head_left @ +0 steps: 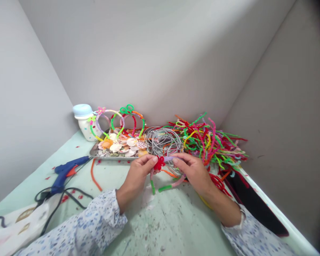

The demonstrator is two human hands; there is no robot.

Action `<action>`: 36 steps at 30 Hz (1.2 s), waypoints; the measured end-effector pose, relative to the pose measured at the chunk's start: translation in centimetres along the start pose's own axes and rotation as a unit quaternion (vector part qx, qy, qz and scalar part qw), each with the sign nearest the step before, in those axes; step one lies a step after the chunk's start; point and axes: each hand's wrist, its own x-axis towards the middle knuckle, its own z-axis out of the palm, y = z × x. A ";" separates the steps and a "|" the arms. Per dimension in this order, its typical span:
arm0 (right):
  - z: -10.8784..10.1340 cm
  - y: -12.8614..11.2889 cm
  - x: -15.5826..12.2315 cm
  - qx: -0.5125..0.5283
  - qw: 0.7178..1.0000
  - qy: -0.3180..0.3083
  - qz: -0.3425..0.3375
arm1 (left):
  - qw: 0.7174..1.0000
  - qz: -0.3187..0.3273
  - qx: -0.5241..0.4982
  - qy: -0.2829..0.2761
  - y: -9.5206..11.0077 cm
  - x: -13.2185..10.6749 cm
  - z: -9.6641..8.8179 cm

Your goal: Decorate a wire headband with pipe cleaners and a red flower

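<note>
Between my two hands is a headband [178, 182] wrapped in pipe cleaner, with lilac, pink and green stretches and both green ends hanging downward. My left hand [138, 177] pinches it by a red pipe-cleaner flower [159, 163]. With thumb and fingers closed, my right hand [194, 171] grips the lilac part just to the right of the flower. Behind my hands lies a coil of grey wire hoops [164, 140]. Left of the coil, a metal tray [114, 157] carries seashells [116, 146], and several finished-looking pipe-cleaner headbands [134, 122] stand at its back.
A blue glue gun [62, 174] with a black cord lies at the left. A white bottle with a blue lid [85, 124] stands at the back left. Right of the wire is a large heap of coloured pipe cleaners [205, 138]. A black flat object [253, 202] lies along the right edge.
</note>
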 end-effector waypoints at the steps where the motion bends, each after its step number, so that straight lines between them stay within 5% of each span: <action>1: 0.0 0.0 0.0 -0.001 1.000 -0.001 -0.001 | 1.000 -0.011 -0.003 -0.002 0.1 0.0 0.0; 6: 0.0 0.0 0.1 0.009 1.000 0.001 0.003 | 0.997 -0.049 -0.052 -0.007 0.3 0.1 0.4; 13: 0.0 0.8 0.4 0.020 0.998 0.055 -0.009 | 0.997 -0.015 -0.073 -0.025 -0.7 -0.6 0.6; 16: 0.0 1.3 0.4 -0.062 0.990 0.097 -0.085 | 0.998 -0.020 -0.058 -0.023 -1.3 -0.6 0.5; 18: 0.0 1.5 0.3 -0.168 0.954 0.148 -0.197 | 0.998 -0.022 -0.059 -0.026 -1.5 -0.6 0.5; 21: 0.1 1.6 -0.2 -0.308 0.864 0.176 -0.356 | 0.997 -0.024 -0.068 -0.025 -1.4 -0.7 0.7; 25: 0.4 1.7 -0.7 -0.398 0.786 0.160 -0.446 | 0.997 -0.021 -0.066 -0.037 -1.2 -1.1 1.0; 29: 0.6 1.6 -0.9 -0.421 0.760 0.168 -0.465 | 0.997 -0.018 -0.060 -0.046 -1.3 -1.3 1.1; 36: 0.7 1.4 -1.1 -0.423 0.762 0.166 -0.462 | 0.996 -0.023 -0.067 -0.049 -1.2 -1.3 1.4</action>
